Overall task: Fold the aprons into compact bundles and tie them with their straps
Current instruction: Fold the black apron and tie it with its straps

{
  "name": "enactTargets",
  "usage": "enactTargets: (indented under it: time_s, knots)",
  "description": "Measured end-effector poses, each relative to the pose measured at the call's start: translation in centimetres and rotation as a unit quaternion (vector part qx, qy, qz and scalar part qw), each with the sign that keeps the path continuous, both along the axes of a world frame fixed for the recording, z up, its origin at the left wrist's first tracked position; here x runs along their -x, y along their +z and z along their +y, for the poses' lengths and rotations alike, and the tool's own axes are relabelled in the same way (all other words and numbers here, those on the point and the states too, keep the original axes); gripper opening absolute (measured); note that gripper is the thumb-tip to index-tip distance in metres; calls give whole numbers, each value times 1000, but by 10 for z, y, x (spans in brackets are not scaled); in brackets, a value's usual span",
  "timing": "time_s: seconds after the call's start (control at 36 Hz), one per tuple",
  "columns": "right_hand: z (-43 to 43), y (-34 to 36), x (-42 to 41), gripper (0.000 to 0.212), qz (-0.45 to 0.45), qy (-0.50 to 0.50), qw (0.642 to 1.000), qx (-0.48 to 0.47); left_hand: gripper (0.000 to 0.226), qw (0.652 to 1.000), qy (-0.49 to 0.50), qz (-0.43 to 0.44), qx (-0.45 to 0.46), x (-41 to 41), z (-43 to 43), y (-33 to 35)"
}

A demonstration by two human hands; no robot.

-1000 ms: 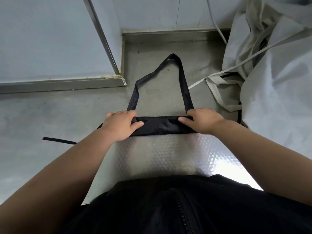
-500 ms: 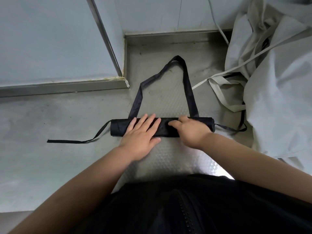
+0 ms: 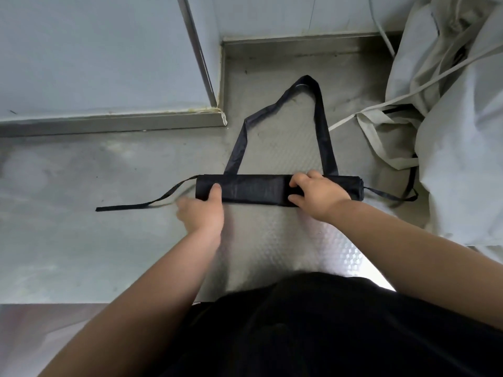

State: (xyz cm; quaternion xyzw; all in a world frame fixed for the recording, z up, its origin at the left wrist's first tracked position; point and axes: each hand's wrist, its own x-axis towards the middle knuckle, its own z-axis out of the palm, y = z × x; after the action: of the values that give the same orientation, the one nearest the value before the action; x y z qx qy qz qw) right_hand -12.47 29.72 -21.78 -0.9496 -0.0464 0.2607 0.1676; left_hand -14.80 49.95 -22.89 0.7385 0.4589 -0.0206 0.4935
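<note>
One black apron [image 3: 253,189] lies rolled into a tight, flat-sided tube across a steel table [image 3: 81,240]. The roll sits square to the person at the middle of the table, on a patch of metal embossed with small dimples. The cloth is thin, smooth and faintly glossy.

The right grip [image 3: 317,195] is wrapped round the roll towards its right end, fingers curled over the far edge and thumb tucked against the near one. The left grip [image 3: 201,212] sits at the roll's left end with only the thumb pressing on the cloth. Its fingers are blurred, point loosely leftward and hold nothing.

A wide neck loop [image 3: 318,115] of the same black fabric runs from the roll away from the person and lies flat in a rough triangle. A narrow left tie [image 3: 141,205] trails from the left end in a shallow curve. A right tie [image 3: 389,196] loops from the other end towards a heap of pale grey aprons [image 3: 457,159], crumpled and stiff-looking, with flat tape straps spilling onto the metal. Pale blue-grey wall panels [image 3: 95,50] with metal trim edge the table's far side.
</note>
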Motion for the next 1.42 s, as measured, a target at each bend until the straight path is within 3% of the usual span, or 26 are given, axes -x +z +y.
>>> enactTargets:
  time_s: [0.06,0.14,0.22,0.28,0.31,0.39,0.47,0.53,0.58,0.67,0.72,0.78,0.86,0.92,0.94,1.0,1.06,1.11,1.14,1.17,1.25,1.31,1.36,1.42]
  knots:
    - [-1,-1,0,38,0,-1,1000,-5,70,985,101,4,142,-13,-8,-1]
    - [-2,-1,-2,37,-4,1,1000,-7,69,978,93,-8,186,-26,-15,2]
    - [-2,-2,-2,37,-8,0,1000,-10,41,985,93,-58,137,-27,-28,10]
    - [-2,-3,-2,37,-9,0,1000,-10,40,993,-10,-120,-10,-20,-30,8]
    - [-2,-4,-2,37,-10,0,1000,-9,41,980,-92,-143,-100,-16,-30,3]
    - [-4,-6,-3,36,-14,1,1000,-10,39,873,-324,-224,-288,-10,-28,-17]
    - [-5,-9,-2,37,-25,-5,1000,-18,37,748,-466,-283,-379,-9,-26,-31]
    - [-5,-10,1,37,-35,-11,999,-29,40,683,-527,-282,-420,-9,-16,-41]
    - [-6,-11,6,37,-45,-22,997,-52,46,652,-565,-260,-434,-8,-9,-46]
    - [-9,-10,20,30,-99,-103,983,-112,53,641,-590,-208,-445,-3,-14,-43]
    - [-11,-7,31,23,-176,-241,948,-112,57,651,-601,-173,-430,-3,-20,-41]
    - [-12,-4,40,30,-219,-395,887,-92,59,659,-612,-138,-414,-5,-22,-39]
    - [-7,-3,37,58,-131,-578,796,-125,59,668,-610,-133,-406,-9,-20,-43]
    - [-8,-5,26,60,-84,-689,690,-205,56,669,-613,-137,-397,-9,-19,-42]
    - [-10,-5,21,60,-68,-728,638,-241,54,676,-608,-143,-391,-8,-19,-41]
    - [-12,0,14,64,-28,-764,572,-297,56,690,-605,-147,-368,-8,-18,-39]
    - [-13,2,12,58,8,-768,523,-369,59,696,-606,-157,-353,-8,-17,-39]
    - [-11,6,12,48,19,-752,504,-423,60,694,-608,-164,-349,-9,-16,-39]
    - [-11,7,14,46,8,-739,525,-423,60,692,-610,-167,-347,-10,-15,-40]
    - [-10,5,15,46,-19,-717,576,-393,59,694,-609,-170,-344,-11,-14,-40]
    - [0,4,21,35,-163,-525,813,-193,59,702,-592,-178,-354,-11,-18,-33]
    - [12,0,29,36,-211,-303,927,-72,62,703,-577,-169,-380,-9,-24,-24]
    - [23,-8,33,36,-197,-154,968,27,63,701,-580,-174,-377,-9,-26,-20]
    - [27,-16,32,37,-185,-119,974,48,60,697,-595,-189,-352,-12,-25,-18]
